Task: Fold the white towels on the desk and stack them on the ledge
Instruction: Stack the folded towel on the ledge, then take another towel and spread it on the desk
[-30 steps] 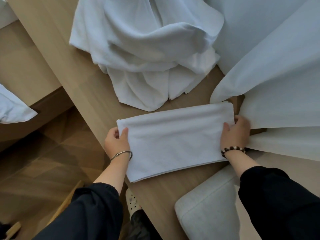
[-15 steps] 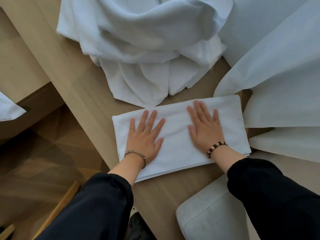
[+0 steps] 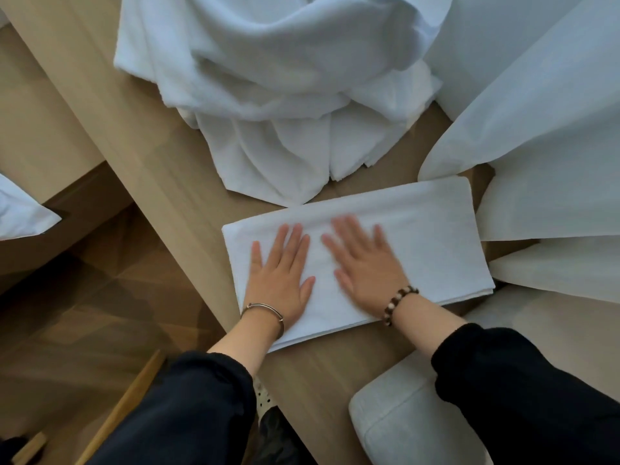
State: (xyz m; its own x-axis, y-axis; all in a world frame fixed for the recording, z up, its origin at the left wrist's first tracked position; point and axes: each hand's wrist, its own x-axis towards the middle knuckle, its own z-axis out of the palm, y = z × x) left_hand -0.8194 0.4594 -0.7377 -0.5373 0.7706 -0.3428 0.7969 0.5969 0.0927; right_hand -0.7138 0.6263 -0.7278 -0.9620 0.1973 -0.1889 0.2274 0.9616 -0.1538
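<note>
Nearest to me I count two black sleeves, one on each arm, and one pale grey padded cushion point(image 3: 412, 427) at the lower right, tucked against the light wooden desk point(image 3: 161, 169).

Past the cuffs I see two bare hands, both lying palm down on one folded white rectangular towel point(image 3: 432, 236). The left hand point(image 3: 280, 283) wears one thin silver metal bangle point(image 3: 265, 310); its fingers are straight and slightly fanned, flat on the cloth near the towel's left end. The right hand point(image 3: 367, 273) wears one bracelet of brown and white beads point(image 3: 401, 303); it is blurred, but I can make out its fingers straight and spread, pressed on the towel's middle. The two hands lie near each other without touching.

The folded towel sits on the desk close to its near edge, its stacked layers showing along the near side.

Beyond it I see one crumpled heap of white towelling point(image 3: 278, 95) on the desk; I cannot tell how many towels it contains. To the right hang smooth white curtain folds point(image 3: 543, 139).
</note>
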